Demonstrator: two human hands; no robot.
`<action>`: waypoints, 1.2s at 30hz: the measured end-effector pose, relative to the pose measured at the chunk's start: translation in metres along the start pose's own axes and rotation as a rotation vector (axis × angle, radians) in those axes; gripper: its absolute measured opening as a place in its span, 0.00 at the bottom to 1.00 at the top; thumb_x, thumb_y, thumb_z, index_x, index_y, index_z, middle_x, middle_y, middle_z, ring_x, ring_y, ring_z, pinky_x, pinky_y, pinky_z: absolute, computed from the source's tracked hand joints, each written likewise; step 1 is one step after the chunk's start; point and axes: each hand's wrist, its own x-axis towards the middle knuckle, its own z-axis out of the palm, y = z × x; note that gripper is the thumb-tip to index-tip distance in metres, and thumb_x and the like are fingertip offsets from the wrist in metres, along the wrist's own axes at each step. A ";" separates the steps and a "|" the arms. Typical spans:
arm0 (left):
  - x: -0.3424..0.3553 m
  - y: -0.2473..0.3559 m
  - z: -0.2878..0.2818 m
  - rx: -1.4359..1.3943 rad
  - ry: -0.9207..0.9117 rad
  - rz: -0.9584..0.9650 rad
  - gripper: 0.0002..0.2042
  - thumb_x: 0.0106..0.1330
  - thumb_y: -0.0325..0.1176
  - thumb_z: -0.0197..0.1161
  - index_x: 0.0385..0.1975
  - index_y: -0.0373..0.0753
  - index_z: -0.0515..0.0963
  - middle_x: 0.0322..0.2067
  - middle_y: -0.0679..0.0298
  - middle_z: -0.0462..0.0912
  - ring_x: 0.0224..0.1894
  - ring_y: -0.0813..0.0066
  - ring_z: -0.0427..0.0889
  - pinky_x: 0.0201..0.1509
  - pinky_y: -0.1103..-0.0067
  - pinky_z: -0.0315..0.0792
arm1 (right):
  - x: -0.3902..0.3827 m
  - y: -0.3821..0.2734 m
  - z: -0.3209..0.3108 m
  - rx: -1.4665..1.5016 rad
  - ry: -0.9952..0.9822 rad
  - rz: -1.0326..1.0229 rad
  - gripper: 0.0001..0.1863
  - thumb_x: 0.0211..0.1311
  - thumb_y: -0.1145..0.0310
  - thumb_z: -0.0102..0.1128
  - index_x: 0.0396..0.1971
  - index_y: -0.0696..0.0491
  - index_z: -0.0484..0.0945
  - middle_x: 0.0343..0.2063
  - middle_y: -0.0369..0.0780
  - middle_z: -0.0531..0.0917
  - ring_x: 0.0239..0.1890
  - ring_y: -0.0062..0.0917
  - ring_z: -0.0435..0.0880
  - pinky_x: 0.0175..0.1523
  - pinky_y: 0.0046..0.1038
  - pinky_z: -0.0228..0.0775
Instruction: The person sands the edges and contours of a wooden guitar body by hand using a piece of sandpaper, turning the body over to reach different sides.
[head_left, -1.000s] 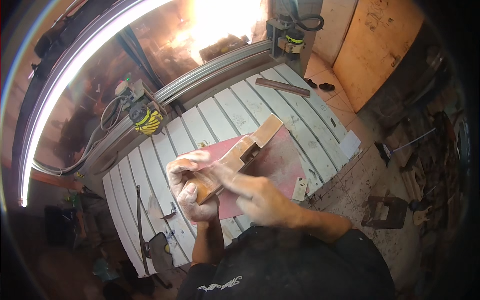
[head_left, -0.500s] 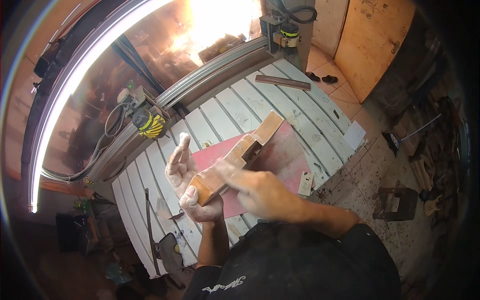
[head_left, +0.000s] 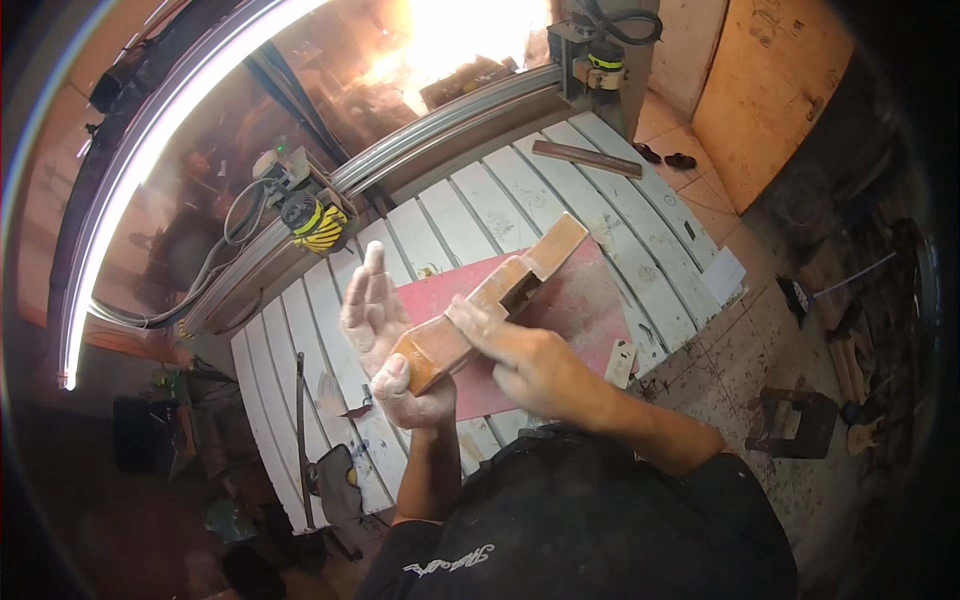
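Observation:
My dust-whitened left hand (head_left: 395, 355) holds one end of a long, stepped wooden piece (head_left: 550, 247), thumb over its top while the fingers stretch upward. The piece slants up to the right and has a dark cut-out near its middle. My right hand (head_left: 520, 365) presses extended fingertips on the wood's upper face, with its other fingers curled; whether anything is inside them I cannot make out. Beneath lies a dusty pink sheet (head_left: 595, 300) on a white slatted table (head_left: 660, 300).
A machine rail (head_left: 450, 125) with two tool heads (head_left: 312, 222) (head_left: 605, 68) runs behind the table. A wooden strip (head_left: 585, 158), a pale card (head_left: 620, 362), paper (head_left: 722, 275) and a dark bar (head_left: 302, 430) lie on it. A stool (head_left: 792, 425) stands at right, beside a door (head_left: 760, 100) and sandals (head_left: 680, 160).
My left hand's curled fingers have straightened upward while its thumb stays on the wood. My right hand's fingertips have shifted along the top face. The whole view has shifted slightly.

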 end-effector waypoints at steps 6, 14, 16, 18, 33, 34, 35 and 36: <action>-0.004 -0.002 -0.002 -0.013 -0.042 0.033 0.45 0.50 0.45 0.54 0.72 0.28 0.59 0.73 0.33 0.59 0.80 0.45 0.51 0.84 0.57 0.35 | 0.001 -0.009 -0.001 0.039 -0.002 -0.090 0.39 0.52 0.88 0.46 0.70 0.58 0.70 0.69 0.55 0.71 0.72 0.42 0.70 0.76 0.35 0.63; -0.004 -0.002 0.000 0.009 -0.040 0.034 0.44 0.51 0.45 0.53 0.71 0.29 0.60 0.72 0.34 0.61 0.79 0.44 0.54 0.84 0.57 0.38 | 0.004 -0.010 -0.005 0.047 -0.041 -0.049 0.38 0.53 0.87 0.47 0.70 0.58 0.69 0.69 0.54 0.71 0.73 0.42 0.69 0.76 0.35 0.62; -0.005 -0.003 -0.001 0.013 -0.041 0.026 0.44 0.52 0.46 0.53 0.71 0.29 0.60 0.71 0.35 0.61 0.79 0.44 0.54 0.84 0.57 0.38 | 0.001 -0.028 -0.007 0.004 -0.083 0.108 0.40 0.51 0.89 0.46 0.69 0.58 0.70 0.69 0.54 0.72 0.72 0.41 0.70 0.76 0.35 0.63; -0.007 0.000 -0.002 0.015 -0.038 0.027 0.43 0.52 0.46 0.52 0.71 0.29 0.60 0.71 0.35 0.62 0.79 0.44 0.55 0.84 0.57 0.39 | 0.001 -0.037 -0.005 0.121 -0.095 0.004 0.39 0.51 0.89 0.45 0.69 0.58 0.71 0.68 0.53 0.73 0.71 0.41 0.72 0.76 0.35 0.64; -0.008 -0.001 -0.001 -0.002 -0.022 -0.015 0.42 0.54 0.46 0.54 0.71 0.31 0.61 0.71 0.35 0.62 0.79 0.44 0.53 0.83 0.54 0.41 | -0.001 -0.043 -0.006 0.148 -0.055 -0.074 0.38 0.53 0.89 0.46 0.70 0.59 0.70 0.68 0.55 0.72 0.71 0.41 0.72 0.75 0.34 0.65; -0.008 0.002 -0.002 0.026 -0.014 -0.019 0.42 0.54 0.47 0.54 0.71 0.31 0.61 0.71 0.36 0.62 0.79 0.44 0.53 0.83 0.54 0.41 | 0.000 -0.040 -0.003 0.154 -0.058 -0.081 0.38 0.53 0.89 0.46 0.70 0.59 0.70 0.68 0.55 0.72 0.71 0.41 0.72 0.75 0.34 0.65; -0.006 0.001 -0.003 0.004 -0.022 -0.031 0.42 0.54 0.47 0.54 0.71 0.32 0.62 0.71 0.36 0.62 0.80 0.45 0.52 0.83 0.54 0.42 | 0.001 -0.029 0.001 0.168 -0.031 -0.154 0.38 0.53 0.89 0.46 0.69 0.59 0.70 0.68 0.55 0.72 0.71 0.41 0.72 0.75 0.35 0.65; -0.005 -0.001 -0.002 0.000 -0.030 -0.031 0.42 0.54 0.47 0.54 0.71 0.32 0.62 0.71 0.36 0.62 0.80 0.45 0.52 0.83 0.54 0.42 | 0.003 -0.017 0.005 0.182 -0.004 -0.227 0.38 0.53 0.88 0.46 0.69 0.59 0.70 0.68 0.55 0.72 0.71 0.41 0.72 0.75 0.35 0.65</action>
